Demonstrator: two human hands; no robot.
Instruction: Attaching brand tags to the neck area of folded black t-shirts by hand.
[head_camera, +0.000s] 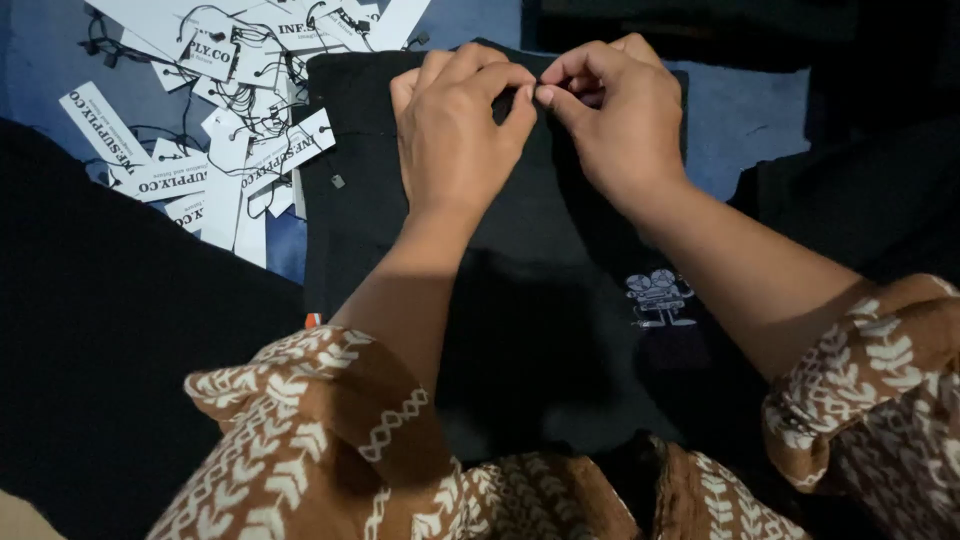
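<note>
Both hands are up at the top edge of a folded black garment (520, 300) that lies flat in front of the person. The left hand (455, 135) and right hand (615, 120) meet fingertip to fingertip, each pinching something tiny and dark at the collar edge, prob. a tag's string loop or fastener; too small to tell which. So neither hand is slack: both are in a fine pinch, w/ the other fingers curled under.

Just left of the garment sits a loose pile of white hang tags (230, 110) w/ black strings, spread over a blue surface (745, 115). A small white graphic (660, 297) shows on the lower right of the cloth. More dark fabric (100, 330) lies to the left.

My read: the step in hand is fixing a tag string at the collar, mid-way, since no tag hangs off this garment yet as far as I can see. Next move calls for precise fingertip work, keeping the pinch tight so the string doesn't slip.
</note>
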